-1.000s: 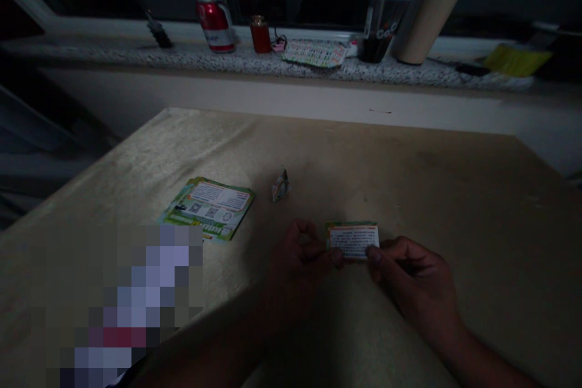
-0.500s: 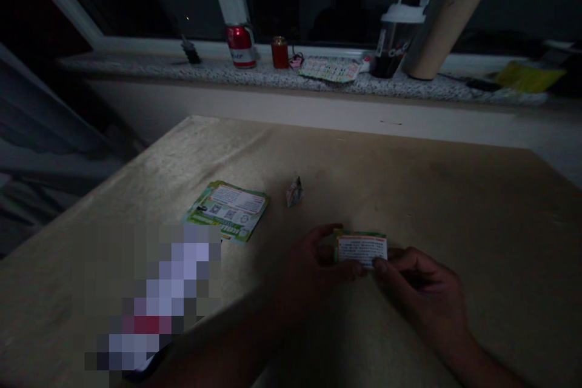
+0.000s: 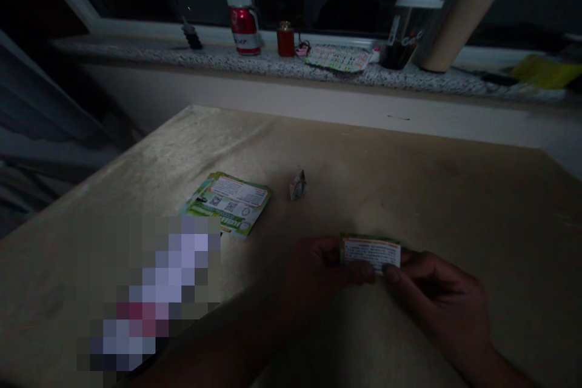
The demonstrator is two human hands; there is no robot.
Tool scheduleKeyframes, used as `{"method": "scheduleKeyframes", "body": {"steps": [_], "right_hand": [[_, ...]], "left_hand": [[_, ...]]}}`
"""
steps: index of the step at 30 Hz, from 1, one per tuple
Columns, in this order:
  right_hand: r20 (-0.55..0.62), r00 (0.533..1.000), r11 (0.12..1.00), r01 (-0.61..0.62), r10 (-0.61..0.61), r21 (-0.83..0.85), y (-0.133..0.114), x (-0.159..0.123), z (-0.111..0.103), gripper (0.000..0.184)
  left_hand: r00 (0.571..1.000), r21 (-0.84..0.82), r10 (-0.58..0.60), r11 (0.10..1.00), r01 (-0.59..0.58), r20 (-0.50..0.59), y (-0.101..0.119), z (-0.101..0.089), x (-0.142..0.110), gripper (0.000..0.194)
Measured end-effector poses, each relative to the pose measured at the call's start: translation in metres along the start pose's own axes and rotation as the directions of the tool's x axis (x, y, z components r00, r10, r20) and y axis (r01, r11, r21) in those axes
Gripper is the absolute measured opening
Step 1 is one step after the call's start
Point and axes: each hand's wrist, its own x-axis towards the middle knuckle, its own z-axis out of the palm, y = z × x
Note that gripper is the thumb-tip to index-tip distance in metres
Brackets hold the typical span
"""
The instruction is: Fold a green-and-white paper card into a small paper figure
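Between my two hands is a small piece of printed paper (image 3: 371, 251), green-edged with a white text panel, apparently folded. My left hand (image 3: 325, 267) pinches its left side, thumb across the lower front. At the right lower corner my right hand (image 3: 439, 288) grips it between thumb and fingers. The fingers behind the paper are hidden. Beyond my left hand a small folded paper piece (image 3: 297, 187) stands on the table. Left of that lies a flat green printed sheet (image 3: 231, 203) with text and square codes.
A pixelated object (image 3: 154, 291) lies on the table (image 3: 431, 188) at left front. Along the windowsill (image 3: 150, 53) stand a red can (image 3: 244, 31), a small red bottle (image 3: 285, 40), a printed sheet (image 3: 339, 57), a lidded cup with a straw (image 3: 407, 30) and a cardboard tube (image 3: 468, 15).
My view has tilted slightly, so the windowsill sits higher in the picture. Both hands, still holding the printed paper, appear a little farther right. The left index finger no longer extends over its top edge.
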Motion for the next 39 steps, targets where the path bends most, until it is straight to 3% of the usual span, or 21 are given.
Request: {"method": "scheduleKeyframes", "body": {"steps": [8, 16, 23, 30, 39], "right_hand": [[0.002, 1.000, 1.000, 0.006, -0.006, -0.004, 0.000, -0.001, 0.000, 0.018], [-0.014, 1.000, 1.000, -0.007, 0.007, 0.020, -0.001, -0.002, 0.005, 0.018], [0.004, 0.995, 0.995, -0.097, 0.097, 0.030, 0.001, -0.001, 0.007, 0.019], [0.134, 0.967, 0.965, -0.234, 0.218, 0.119, 0.007, 0.002, -0.004, 0.025], [0.240, 0.960, 0.989, -0.142, 0.144, -0.026, 0.005, 0.001, 0.004, 0.023]], "left_hand": [[1.000, 0.006, -0.003, 1.000, 0.003, 0.009, -0.003, -0.001, 0.001, 0.025], [0.994, 0.099, 0.015, 0.995, -0.005, -0.107, -0.006, 0.001, 0.000, 0.035], [0.995, 0.075, 0.006, 0.997, 0.002, -0.104, 0.000, -0.001, 0.002, 0.036], [0.992, -0.001, 0.012, 1.000, -0.012, -0.124, 0.000, -0.005, 0.004, 0.047], [0.990, 0.076, 0.024, 0.997, -0.013, -0.141, 0.003, 0.002, -0.002, 0.042]]}}
